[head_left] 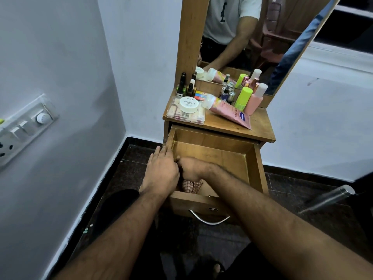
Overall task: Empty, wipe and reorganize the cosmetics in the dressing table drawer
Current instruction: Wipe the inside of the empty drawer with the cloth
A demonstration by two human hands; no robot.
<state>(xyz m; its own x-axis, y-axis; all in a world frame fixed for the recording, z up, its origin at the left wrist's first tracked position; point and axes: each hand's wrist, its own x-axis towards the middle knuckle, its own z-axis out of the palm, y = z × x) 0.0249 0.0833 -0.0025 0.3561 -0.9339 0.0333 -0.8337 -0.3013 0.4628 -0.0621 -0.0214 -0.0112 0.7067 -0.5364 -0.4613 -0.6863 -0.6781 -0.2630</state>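
Note:
The wooden drawer [226, 156] of the dressing table stands pulled out, and its visible bottom is bare. My right hand [192, 168] is inside it at the near left corner, fingers curled on a checked pink cloth [191, 185] that it presses down. My left hand [161, 171] rests with straight fingers on the drawer's left wall. The cosmetics stand on the table top [260, 130]: a clear box [186, 116] with a white nail polish jar [189, 104] on it, a pink tube [228, 110] lying down, green [243, 99] and pink [257, 99] bottles, and small dark bottles [183, 87].
A mirror [248, 37] rises behind the table top. The wall to the left carries a switch panel [24, 128]. The drawer's metal handle [209, 218] faces me. A metal bar [327, 199] lies over the dark floor at the right.

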